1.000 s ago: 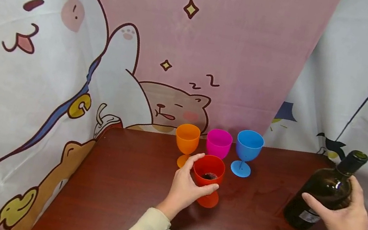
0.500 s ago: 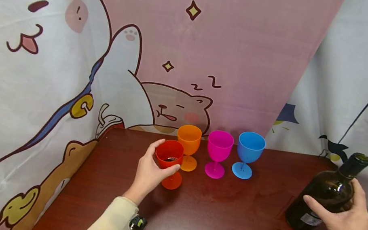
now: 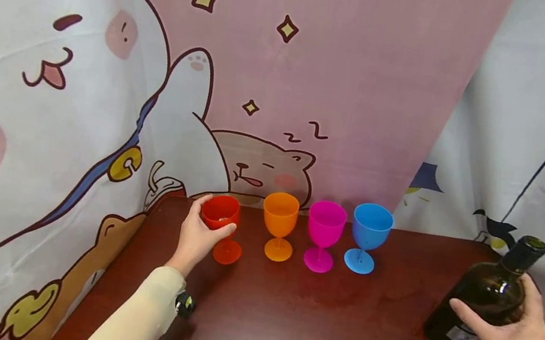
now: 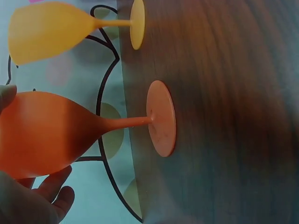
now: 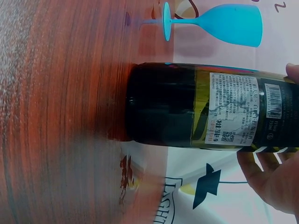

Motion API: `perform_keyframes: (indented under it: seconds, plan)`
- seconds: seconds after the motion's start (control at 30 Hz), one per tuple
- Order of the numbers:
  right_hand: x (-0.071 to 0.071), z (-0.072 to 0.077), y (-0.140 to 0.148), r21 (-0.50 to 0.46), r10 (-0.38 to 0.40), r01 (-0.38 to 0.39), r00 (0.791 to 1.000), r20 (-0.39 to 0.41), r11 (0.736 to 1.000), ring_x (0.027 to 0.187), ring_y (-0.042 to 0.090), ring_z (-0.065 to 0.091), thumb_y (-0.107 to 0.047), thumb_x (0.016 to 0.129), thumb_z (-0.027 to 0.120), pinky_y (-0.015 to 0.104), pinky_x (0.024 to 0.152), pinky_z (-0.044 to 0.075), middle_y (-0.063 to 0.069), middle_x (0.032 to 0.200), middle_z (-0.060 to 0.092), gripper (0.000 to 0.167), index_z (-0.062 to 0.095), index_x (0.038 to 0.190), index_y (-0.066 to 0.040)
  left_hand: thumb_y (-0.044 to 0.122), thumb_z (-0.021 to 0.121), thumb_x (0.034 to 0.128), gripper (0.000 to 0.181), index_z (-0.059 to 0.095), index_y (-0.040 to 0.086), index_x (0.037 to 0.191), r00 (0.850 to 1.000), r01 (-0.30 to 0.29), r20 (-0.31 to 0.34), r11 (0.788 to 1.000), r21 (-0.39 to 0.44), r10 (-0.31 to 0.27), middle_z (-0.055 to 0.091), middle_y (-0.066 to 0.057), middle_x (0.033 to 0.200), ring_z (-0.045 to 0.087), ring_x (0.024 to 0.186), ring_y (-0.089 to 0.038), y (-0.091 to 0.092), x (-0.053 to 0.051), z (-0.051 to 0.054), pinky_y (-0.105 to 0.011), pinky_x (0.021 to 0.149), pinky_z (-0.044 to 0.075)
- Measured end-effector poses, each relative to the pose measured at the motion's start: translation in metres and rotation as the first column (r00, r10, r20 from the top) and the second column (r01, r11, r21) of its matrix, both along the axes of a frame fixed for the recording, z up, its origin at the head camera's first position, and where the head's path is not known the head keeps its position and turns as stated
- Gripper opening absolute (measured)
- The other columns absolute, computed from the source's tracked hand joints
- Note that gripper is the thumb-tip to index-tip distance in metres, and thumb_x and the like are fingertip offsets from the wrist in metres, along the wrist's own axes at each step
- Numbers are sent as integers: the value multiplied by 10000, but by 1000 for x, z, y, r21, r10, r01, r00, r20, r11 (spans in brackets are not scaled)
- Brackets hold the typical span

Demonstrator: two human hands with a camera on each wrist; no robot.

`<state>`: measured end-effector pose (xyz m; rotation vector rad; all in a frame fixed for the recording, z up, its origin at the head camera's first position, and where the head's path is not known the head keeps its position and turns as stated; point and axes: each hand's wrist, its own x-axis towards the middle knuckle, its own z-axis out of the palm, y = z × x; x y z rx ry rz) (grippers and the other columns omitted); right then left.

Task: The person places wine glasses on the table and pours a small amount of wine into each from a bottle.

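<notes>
My left hand [image 3: 197, 239] grips the bowl of a red goblet [image 3: 219, 212] at the left end of the table's back. In the left wrist view the thumb and fingers wrap the bowl of this goblet [image 4: 51, 133], its stem and foot free below; whether the foot touches the table I cannot tell. At the right, my right hand [image 3: 516, 337] holds a dark green wine bottle [image 3: 486, 293] by its body. The bottle has no visible stopper. A white printed label [image 5: 232, 108] shows in the right wrist view, where the bottle's base meets the tabletop.
Right of the red goblet, an orange goblet [image 3: 280, 214], a magenta goblet [image 3: 325, 228] and a blue goblet [image 3: 372, 227] stand upright in a row. The reddish-brown table [image 3: 309, 334] backs onto a cartoon-printed cloth [image 3: 363, 89]. Small dark spots mark the tabletop near the bottle.
My left hand has carried the red goblet left and back, from in front of the magenta goblet to beyond the orange one. The right hand still holds the bottle in nearly the same place.
</notes>
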<state>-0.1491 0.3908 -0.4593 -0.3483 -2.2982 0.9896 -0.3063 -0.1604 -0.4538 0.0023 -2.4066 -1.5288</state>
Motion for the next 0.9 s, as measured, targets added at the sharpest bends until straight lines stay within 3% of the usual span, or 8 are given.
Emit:
perform_keyframes:
  seconds: [0.2,0.43,0.73,0.9]
  plan:
    - [2,1,2,0,22,-22,1000,-13,1000,962,-243,372,-257,734,1000,79,821,285,-394,1229,404,1166,307,1649,-461,266,921,838,937,378,185,1598,1000,18,20,1000,0,-18,598,-125,1478,615,1316,-354,3,-14,-1,-543,1069,585]
    - [0,5,2,-1,25,-25,999,-40,1000,1008,-247,385,-235,725,1003,74,844,280,-421,1207,415,1149,340,1641,-437,290,921,842,932,379,196,1595,999,27,17,1000,-2,-27,602,-120,1478,615,1320,-350,7,-28,-1,-536,1088,575]
    - [1,5,-3,-14,24,-25,999,-37,1000,1038,-242,372,-225,729,999,90,889,268,-434,1199,420,1157,328,1649,-435,324,913,852,1006,311,211,1651,999,36,31,999,12,-37,562,-123,1541,597,1359,-358,8,-31,-2,-547,1116,553]
    - [4,4,-2,-24,14,-15,999,-36,1000,1038,-237,375,-221,737,994,75,888,264,-430,1208,422,1160,315,1649,-448,476,920,822,1175,190,237,1711,1000,9,-25,999,-48,-10,394,-107,1702,464,1504,-361,11,-28,-2,-596,1191,471]
